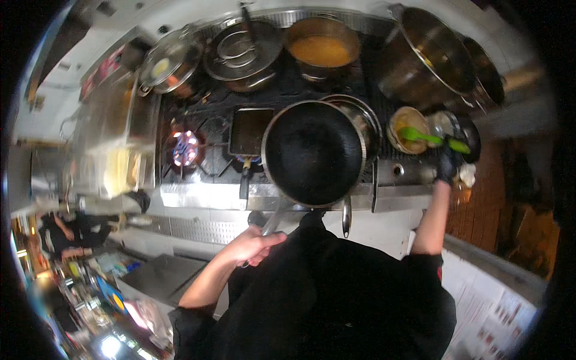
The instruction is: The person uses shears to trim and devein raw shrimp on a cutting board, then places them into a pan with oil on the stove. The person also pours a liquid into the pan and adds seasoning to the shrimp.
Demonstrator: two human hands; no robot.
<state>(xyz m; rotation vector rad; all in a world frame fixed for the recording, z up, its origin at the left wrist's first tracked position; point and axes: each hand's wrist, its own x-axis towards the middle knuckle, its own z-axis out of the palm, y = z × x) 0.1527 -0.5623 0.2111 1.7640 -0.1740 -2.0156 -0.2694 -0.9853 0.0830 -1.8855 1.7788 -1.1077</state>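
Note:
My bare left hand [254,246] grips the metal handle [273,220] of a dark frying pan [315,150]. No food shows in the pan. It is held over the front of the stove and covers part of another steel pan [371,121] behind it. My right hand [447,163], in a black glove, is at the handle of a green spatula [418,135], with the fingers around it. The spatula's head lies over a small round container [396,121] with yellowish contents. Blur hides the exact contact there.
A gas burner [185,148] burns at the left, beside a square pan [252,130]. Along the back stand a lidded pot [168,60], a lidded pan [265,49], a pot of orange liquid [321,49] and a tall stockpot [405,67]. People [67,229] are at far left.

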